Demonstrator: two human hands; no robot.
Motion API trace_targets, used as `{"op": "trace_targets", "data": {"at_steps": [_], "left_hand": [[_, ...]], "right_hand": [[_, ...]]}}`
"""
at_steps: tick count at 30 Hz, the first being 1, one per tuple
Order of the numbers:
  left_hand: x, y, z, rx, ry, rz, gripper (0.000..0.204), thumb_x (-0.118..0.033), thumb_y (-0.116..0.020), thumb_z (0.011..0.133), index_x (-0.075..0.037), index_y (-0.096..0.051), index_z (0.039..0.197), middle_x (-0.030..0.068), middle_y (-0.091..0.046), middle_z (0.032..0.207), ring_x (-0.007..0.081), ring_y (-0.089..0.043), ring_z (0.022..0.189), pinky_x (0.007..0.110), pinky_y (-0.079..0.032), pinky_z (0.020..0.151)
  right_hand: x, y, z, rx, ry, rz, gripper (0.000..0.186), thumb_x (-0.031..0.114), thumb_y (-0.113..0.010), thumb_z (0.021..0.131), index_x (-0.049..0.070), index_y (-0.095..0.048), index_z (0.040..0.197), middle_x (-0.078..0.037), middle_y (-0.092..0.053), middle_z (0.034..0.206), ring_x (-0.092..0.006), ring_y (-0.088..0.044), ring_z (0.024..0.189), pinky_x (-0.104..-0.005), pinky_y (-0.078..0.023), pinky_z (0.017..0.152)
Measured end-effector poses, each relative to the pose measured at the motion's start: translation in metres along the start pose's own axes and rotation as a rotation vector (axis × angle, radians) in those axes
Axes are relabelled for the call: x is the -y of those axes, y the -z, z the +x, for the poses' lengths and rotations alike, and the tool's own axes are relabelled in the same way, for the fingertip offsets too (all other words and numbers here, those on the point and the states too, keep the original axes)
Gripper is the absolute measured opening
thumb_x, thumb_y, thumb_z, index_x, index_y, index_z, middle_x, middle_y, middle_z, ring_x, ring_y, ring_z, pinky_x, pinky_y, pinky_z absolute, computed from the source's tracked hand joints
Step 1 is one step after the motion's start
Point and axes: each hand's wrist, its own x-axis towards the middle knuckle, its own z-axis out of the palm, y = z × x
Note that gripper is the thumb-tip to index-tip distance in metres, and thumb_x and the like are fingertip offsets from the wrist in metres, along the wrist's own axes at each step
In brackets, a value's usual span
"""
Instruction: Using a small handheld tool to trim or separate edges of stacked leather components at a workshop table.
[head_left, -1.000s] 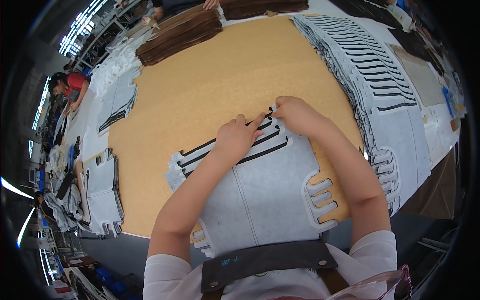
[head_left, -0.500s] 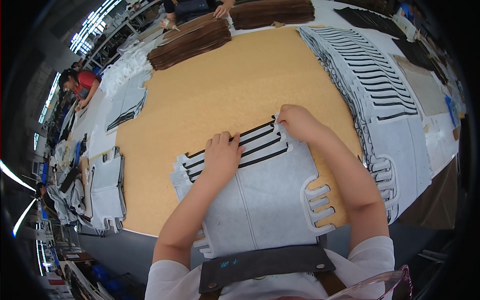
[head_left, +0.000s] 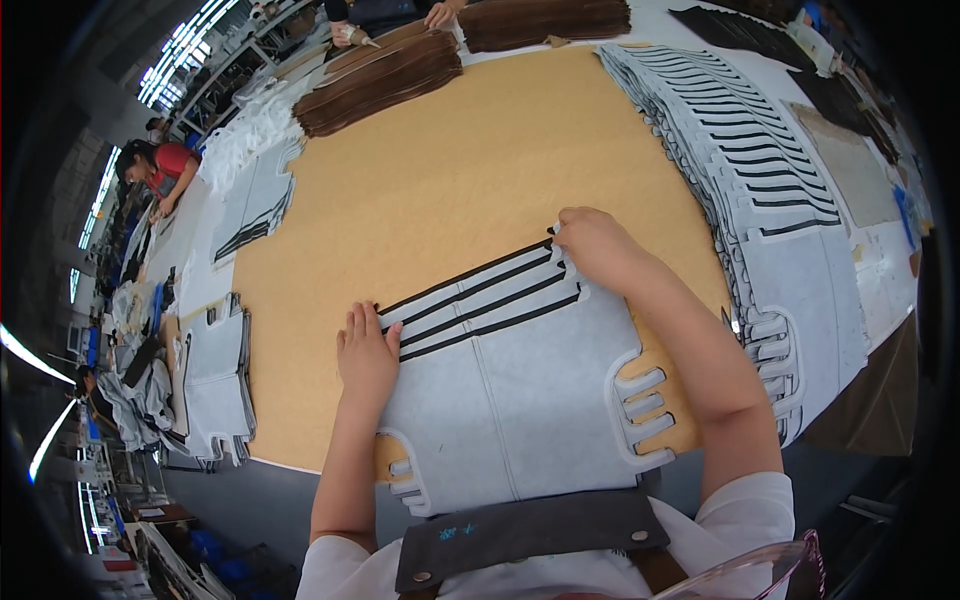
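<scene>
A pale grey fabric panel [head_left: 520, 400] with several black strips along its upper part and slotted tabs at its sides lies in front of me on a tan board [head_left: 450, 160]. My left hand [head_left: 367, 357] lies with its fingers stretched over the panel's upper left corner, at the left ends of the strips. My right hand [head_left: 600, 255] has its fingertips closed on the panel's upper right corner, where the strips end; what lies under the fingertips is partly hidden.
Stacks of striped grey pieces [head_left: 780, 260] line the right. Grey pieces [head_left: 215, 370] and white material [head_left: 235, 140] lie left. Brown stacks [head_left: 375, 85] lie at the back, beside a co-worker's hands [head_left: 440, 15]. A person in red [head_left: 175, 165] bends over the table at far left.
My left hand has slid left and down from the middle of the strips to their left ends, uncovering their middle. My right hand stays at the right corner.
</scene>
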Motion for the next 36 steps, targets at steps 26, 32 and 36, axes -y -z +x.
{"op": "trace_targets", "data": {"at_steps": [26, 32, 36], "left_hand": [[-0.009, -0.004, -0.013, -0.264, -0.106, 0.140, 0.042, -0.030, -0.058, 0.091, 0.004, -0.059, 0.116, 0.0234, -0.062, 0.115, 0.0328, -0.063, 0.098, 0.041, -0.050, 0.084], [0.011, 0.042, -0.021, 0.020, 0.163, -0.529, 0.045, -0.023, -0.060, 0.091, 0.004, -0.048, 0.124, 0.0244, -0.060, 0.120, 0.0408, -0.056, 0.113, 0.043, -0.048, 0.092], [0.022, 0.005, -0.020, 0.005, -0.122, -0.167, 0.073, -0.043, -0.052, 0.093, -0.001, -0.025, 0.147, 0.0207, -0.025, 0.152, 0.0370, -0.023, 0.141, 0.055, -0.020, 0.111]], "right_hand": [[0.001, 0.002, -0.001, 0.016, -0.024, 0.034, 0.010, 0.006, -0.058, 0.083, 0.000, -0.066, 0.081, -0.013, -0.058, 0.091, -0.0304, -0.058, 0.094, -0.0408, -0.049, 0.082], [0.054, -0.022, -0.007, -0.096, 0.276, 0.034, 0.046, 0.027, -0.055, 0.093, 0.002, -0.050, 0.131, -0.015, -0.047, 0.137, -0.0329, -0.038, 0.133, -0.0421, -0.035, 0.108], [0.083, -0.038, 0.002, 0.177, 0.300, -0.104, 0.066, 0.045, -0.046, 0.096, 0.004, -0.032, 0.146, -0.014, -0.028, 0.153, -0.0305, -0.019, 0.144, -0.0457, -0.016, 0.117]]}}
